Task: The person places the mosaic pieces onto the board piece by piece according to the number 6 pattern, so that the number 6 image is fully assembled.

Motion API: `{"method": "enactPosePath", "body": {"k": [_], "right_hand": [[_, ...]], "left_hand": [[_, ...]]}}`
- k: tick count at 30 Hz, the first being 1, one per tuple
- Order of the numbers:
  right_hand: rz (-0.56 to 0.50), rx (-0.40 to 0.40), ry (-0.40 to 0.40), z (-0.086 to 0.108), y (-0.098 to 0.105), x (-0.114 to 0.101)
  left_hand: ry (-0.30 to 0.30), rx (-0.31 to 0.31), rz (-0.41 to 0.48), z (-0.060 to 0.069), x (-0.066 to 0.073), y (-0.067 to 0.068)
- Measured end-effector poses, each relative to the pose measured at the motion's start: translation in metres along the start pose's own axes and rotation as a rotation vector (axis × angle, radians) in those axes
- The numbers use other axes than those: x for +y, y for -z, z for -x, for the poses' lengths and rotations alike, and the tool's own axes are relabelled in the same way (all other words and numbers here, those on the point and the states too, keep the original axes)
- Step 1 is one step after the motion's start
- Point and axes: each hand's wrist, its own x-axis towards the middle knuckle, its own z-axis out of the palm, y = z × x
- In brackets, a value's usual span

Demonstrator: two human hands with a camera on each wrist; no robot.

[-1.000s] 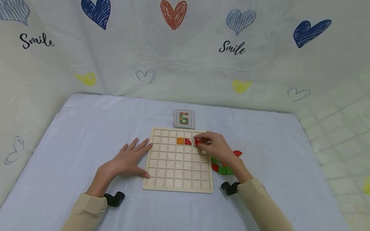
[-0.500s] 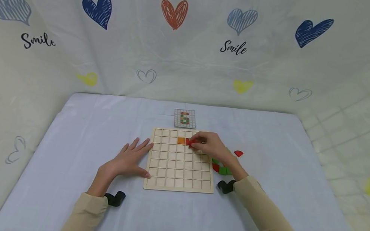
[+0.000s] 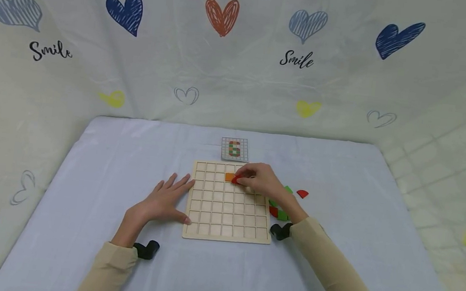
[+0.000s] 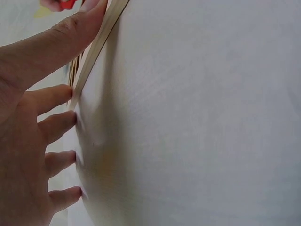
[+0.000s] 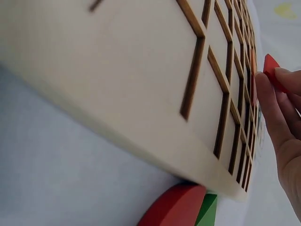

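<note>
Right hand (image 3: 258, 178): pinches red piece (image 5: 270, 66) between thumb and finger | board (image 3: 218, 206): beneath right hand | left hand (image 3: 162, 203): spread wide, against board edge

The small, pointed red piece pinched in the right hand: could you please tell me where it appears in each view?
Head: the pointed red piece is just below centre, in the right hand.
Left wrist: top edge, left of centre.
Right wrist: upper right, between fingertips.
Shared landmark: the pale wooden gridded board.
</note>
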Motion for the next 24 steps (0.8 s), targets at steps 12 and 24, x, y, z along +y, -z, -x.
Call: {"method": "enactPosePath", "body": {"k": [12, 24], "right_hand": [[0.004, -0.034, 0.084, -0.017, -0.004, -0.011], [0.11, -0.056, 0.152, -0.032, -0.011, -0.023]], "left_hand": [[-0.003, -0.006, 0.026, -0.002, -0.002, -0.003], [-0.018, 0.01, 0.027, -0.005, -0.008, -0.009]]}}
